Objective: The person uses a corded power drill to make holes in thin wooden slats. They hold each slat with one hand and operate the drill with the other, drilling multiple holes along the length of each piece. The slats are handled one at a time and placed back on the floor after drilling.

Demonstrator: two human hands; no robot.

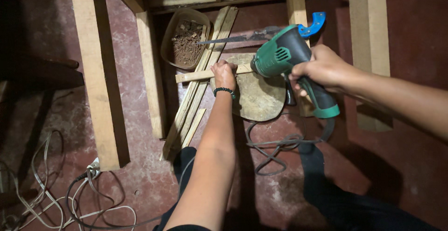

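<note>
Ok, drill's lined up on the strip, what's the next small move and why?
Probably ease the green power drill forward into the thin wood strip. The right hand already grips it, nose at the strip, and the left hand pins the strip on the round wooden block.

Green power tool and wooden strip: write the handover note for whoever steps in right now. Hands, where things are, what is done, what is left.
Left hand: pressing a thin wooden strip flat on a rounded wooden block, fingers closed over it.
Right hand: gripping the handle of the green power tool, its front end at the strip beside the left hand.
Nearby: a bundle of wooden slats lying under the strip, a tub of rusty nails, a hand saw, the tool's cord looped on the floor.
Done: strip positioned and held, tool brought to it.
Left: no cut or mark shows on the strip; the tool work remains.
</note>
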